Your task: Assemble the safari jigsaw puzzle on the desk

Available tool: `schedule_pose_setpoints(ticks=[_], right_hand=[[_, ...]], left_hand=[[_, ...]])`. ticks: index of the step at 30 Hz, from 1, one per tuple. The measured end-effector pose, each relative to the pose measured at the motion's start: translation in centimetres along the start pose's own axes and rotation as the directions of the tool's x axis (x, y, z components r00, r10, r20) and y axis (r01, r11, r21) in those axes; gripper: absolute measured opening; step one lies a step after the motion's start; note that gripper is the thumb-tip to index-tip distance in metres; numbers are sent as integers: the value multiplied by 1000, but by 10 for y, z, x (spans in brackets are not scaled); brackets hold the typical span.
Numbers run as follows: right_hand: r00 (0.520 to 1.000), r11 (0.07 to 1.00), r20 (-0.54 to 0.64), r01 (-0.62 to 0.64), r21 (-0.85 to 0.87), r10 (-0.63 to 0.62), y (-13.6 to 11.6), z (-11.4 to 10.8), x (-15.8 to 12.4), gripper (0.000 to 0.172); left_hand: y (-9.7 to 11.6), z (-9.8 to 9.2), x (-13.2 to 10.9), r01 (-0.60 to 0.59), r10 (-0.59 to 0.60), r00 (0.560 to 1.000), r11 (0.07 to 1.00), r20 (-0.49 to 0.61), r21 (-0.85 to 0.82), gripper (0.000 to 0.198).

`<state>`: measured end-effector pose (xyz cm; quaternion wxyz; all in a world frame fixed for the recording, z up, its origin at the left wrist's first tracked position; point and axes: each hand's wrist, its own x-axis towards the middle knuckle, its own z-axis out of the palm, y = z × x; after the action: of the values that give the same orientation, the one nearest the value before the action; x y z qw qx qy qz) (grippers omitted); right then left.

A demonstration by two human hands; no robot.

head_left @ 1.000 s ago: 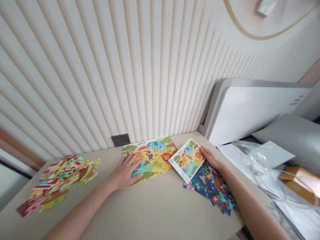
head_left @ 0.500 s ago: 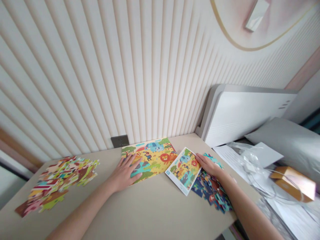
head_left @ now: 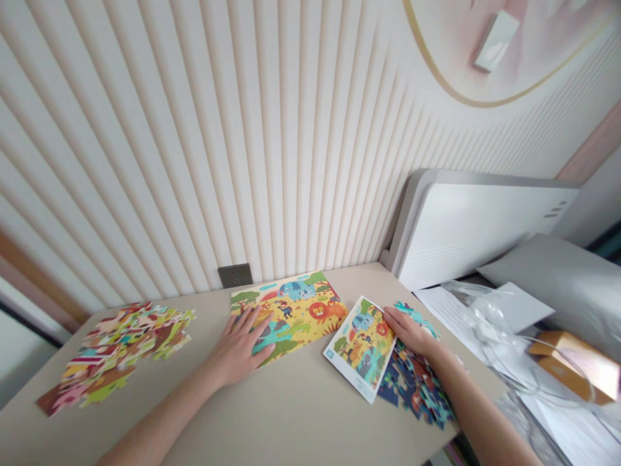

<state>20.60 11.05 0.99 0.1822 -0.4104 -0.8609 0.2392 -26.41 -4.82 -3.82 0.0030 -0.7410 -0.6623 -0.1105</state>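
A colourful animal picture [head_left: 305, 310], a flat puzzle or sheet, lies on the table against the wall. My left hand [head_left: 242, 349] rests spread on its left part, fingers apart. To its right is a white-edged card [head_left: 363, 346] with the same animals printed small. My right hand [head_left: 410, 333] has its fingers together at the card's right edge, gripping or pressing it; the thumb is hidden. Beneath the card and right hand sits a pile of dark blue puzzle pieces [head_left: 420, 388].
Another heap of puzzle pieces [head_left: 121, 346] lies on the left of the table [head_left: 262, 421]. A black socket [head_left: 235, 276] is on the ribbed wall. Beyond the table's right edge are papers, a cable, a yellow box [head_left: 572, 362] and a grey pillow [head_left: 548, 278].
My left hand has slid slightly left and down on the animal picture. The card has shifted slightly toward me with my right hand at its edge. The camera view has moved a little.
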Motion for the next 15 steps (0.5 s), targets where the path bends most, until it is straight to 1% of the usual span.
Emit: schedule_pose_setpoints(ticks=[8, 15], right_hand=[[997, 998, 69, 35, 43, -38, -13, -7, -7, 46], [996, 997, 84, 35, 63, -40, -19, -6, -8, 49]], left_hand=[[4, -5, 1, 9, -9, 999, 1000, 33, 8, 73], [4, -4, 1, 2, -2, 1000, 1000, 22, -4, 73]])
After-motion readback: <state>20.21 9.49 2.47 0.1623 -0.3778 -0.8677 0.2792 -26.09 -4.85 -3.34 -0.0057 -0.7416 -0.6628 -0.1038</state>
